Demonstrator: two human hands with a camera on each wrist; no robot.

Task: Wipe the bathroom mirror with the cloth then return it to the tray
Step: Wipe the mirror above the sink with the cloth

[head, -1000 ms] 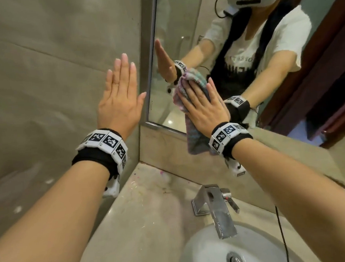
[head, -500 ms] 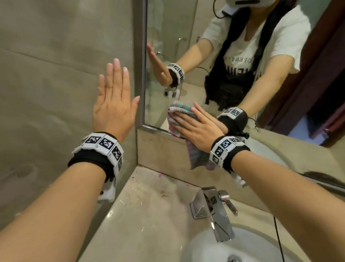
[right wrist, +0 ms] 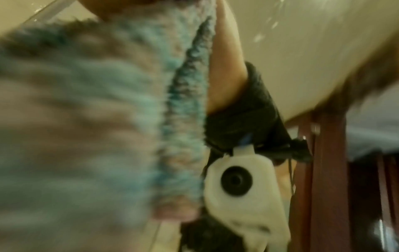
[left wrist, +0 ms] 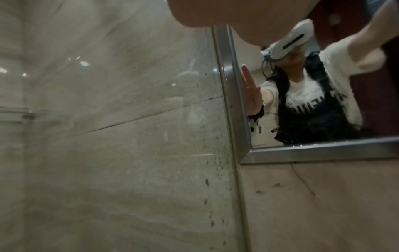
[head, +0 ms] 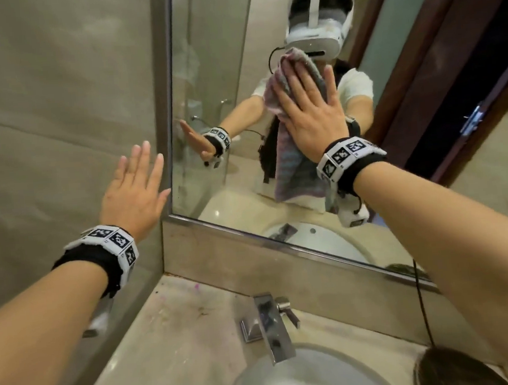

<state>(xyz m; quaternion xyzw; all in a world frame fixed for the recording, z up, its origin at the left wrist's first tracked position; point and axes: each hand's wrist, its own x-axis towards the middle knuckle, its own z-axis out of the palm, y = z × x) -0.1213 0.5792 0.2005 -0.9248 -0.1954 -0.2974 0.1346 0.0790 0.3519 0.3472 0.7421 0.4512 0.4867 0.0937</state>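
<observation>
The right hand [head: 310, 118] lies flat on a cloth [head: 295, 174] and presses it against the mirror [head: 222, 73]. Its fingers are straight and a little spread, they point to about 11 o'clock, and none of them curls around the cloth. The cloth is soft and fluffy, with faint stripes of pale blue, pink and grey. Its upper part is bunched and shows above the fingertips at 12 o'clock. Its lower part hangs loose toward 6 o'clock, below the wrist, and ends a little above the bottom frame [head: 250, 238] of the mirror. In the right wrist view the cloth [right wrist: 86, 119] fills the left half of the picture. It is blurred there, but the woolly surface and a darker blue-green edge can be seen. The left hand [head: 131, 193] is at about 8 o'clock from the right hand. It is also flat and holds nothing, with the palm on the beige wall [head: 43, 117], the fingers together and pointing to 12 o'clock, and the thumb just beside the left edge of the mirror. Both wrists wear a black band with white marker tags. Below the mirror, at 6 o'clock from the cloth, a square metal tap [head: 271, 327] stands on the stained counter [head: 168, 351] and reaches over the white basin [head: 255, 383].
</observation>
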